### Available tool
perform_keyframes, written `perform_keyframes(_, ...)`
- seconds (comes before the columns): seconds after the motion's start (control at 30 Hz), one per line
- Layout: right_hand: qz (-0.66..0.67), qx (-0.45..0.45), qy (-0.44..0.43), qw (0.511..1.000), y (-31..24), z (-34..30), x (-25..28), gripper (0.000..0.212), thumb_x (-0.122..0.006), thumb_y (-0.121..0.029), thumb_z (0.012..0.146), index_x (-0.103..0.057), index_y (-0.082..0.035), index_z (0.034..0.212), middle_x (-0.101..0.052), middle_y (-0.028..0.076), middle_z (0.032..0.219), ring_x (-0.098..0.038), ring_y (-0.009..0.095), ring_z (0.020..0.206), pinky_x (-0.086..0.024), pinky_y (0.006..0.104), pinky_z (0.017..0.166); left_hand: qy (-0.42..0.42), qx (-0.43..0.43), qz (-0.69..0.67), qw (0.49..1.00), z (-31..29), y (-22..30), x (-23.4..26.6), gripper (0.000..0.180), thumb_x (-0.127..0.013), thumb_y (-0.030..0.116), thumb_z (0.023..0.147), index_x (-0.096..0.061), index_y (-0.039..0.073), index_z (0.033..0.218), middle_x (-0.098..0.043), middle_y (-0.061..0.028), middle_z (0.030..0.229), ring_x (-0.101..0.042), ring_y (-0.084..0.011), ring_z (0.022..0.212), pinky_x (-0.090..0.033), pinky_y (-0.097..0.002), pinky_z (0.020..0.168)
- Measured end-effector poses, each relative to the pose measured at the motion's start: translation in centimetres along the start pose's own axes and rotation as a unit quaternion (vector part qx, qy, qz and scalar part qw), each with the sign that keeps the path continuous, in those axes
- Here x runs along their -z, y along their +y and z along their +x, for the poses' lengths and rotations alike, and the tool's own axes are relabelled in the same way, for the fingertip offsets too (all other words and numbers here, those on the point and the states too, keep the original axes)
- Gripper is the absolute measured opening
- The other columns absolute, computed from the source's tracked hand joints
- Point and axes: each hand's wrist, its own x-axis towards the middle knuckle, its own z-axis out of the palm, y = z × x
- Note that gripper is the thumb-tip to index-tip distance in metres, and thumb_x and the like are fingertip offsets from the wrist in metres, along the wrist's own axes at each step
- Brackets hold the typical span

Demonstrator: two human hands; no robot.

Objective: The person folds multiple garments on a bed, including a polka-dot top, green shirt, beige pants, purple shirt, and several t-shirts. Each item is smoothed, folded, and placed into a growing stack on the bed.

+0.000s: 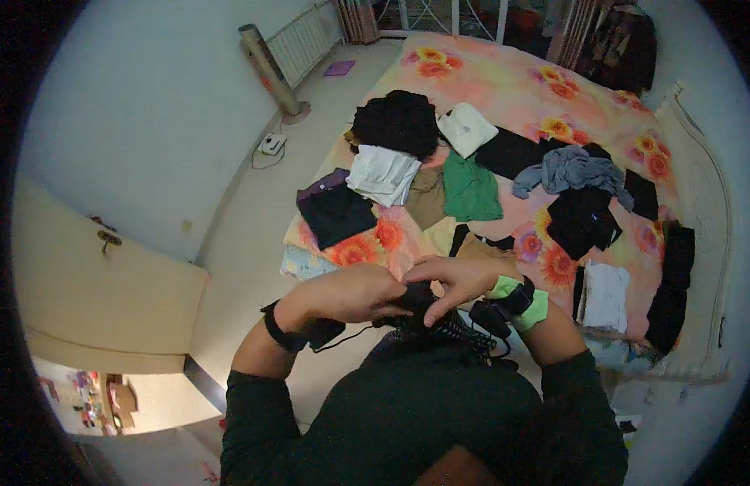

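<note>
Close in front of my body, both hands meet on a black object [420, 298] with a black cord coiled below it; its kind I cannot make out. My left hand [360, 290] is closed on its left side, its fingertips partly hidden. From the right, my right hand [462, 282] bends over it with thumb and fingers around its edge. Black straps with small black units sit on both wrists, and a bright green band [534, 309] is on the right one. Just beyond the hands, the bed [367, 253] has a flowered pink-orange cover.
Folded clothes lie over the bed: a dark stack [336, 212], white cloth [383, 175], a green garment [472, 188], a black heap [395, 121] and a crumpled grey-blue garment [571, 172]. A door [108, 275] stands at left. Beyond are a pipe-like post [270, 73] and a radiator [306, 44].
</note>
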Motion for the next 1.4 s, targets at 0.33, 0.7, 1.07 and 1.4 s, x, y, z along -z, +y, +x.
perform_keyframes(0.33,-0.289,-0.090,0.232,0.925,-3.4,-0.1,4.8,0.027,-0.079,-0.021,0.078,-0.062,-0.001,0.086,-0.062,0.020,0.077,-0.063,0.037,0.073,-0.047,0.0416,0.063,0.258,0.068,0.043,0.963,-3.9,-11.0,-0.8,0.028,-0.076,0.009,0.075,-0.067,0.003,0.101,-0.067,-0.0205,0.085,-0.065,-0.0399,0.082,-0.051,-0.0429,0.072)
perform_keyframes(0.7,-0.285,-0.207,0.390,0.851,0.2,-0.1,5.9,0.030,-0.063,-0.026,0.090,-0.067,0.001,0.101,-0.068,0.024,0.088,-0.067,0.040,0.074,-0.051,0.0450,0.066,0.302,0.171,-0.257,0.902,-2.1,-12.1,-0.2,0.031,-0.056,0.023,0.099,-0.065,-0.007,0.100,-0.066,-0.0212,0.078,-0.062,-0.0262,0.069,-0.048,-0.0383,0.068)
perform_keyframes(1.07,0.455,-0.216,0.377,0.777,3.7,6.8,-7.6,0.037,-0.055,-0.040,0.100,-0.045,-0.011,0.121,-0.050,0.005,0.116,-0.054,0.015,0.109,-0.061,0.0423,0.077,0.331,0.092,-0.456,0.821,4.3,-11.3,-12.3,0.042,-0.063,0.027,0.096,-0.055,0.000,0.127,-0.061,-0.0099,0.117,-0.058,-0.0161,0.106,-0.047,-0.0316,0.094)
perform_keyframes(1.4,0.317,-0.123,0.367,0.866,1.2,-0.2,-2.4,0.031,-0.048,-0.016,0.104,-0.058,0.000,0.128,-0.064,0.010,0.120,-0.064,0.019,0.108,-0.053,0.0293,0.086,0.285,0.077,-0.476,0.829,-1.6,-8.8,-8.9,0.066,-0.061,0.002,0.079,-0.043,0.001,0.143,-0.055,-0.0068,0.129,-0.052,-0.0173,0.120,-0.041,-0.0295,0.103)
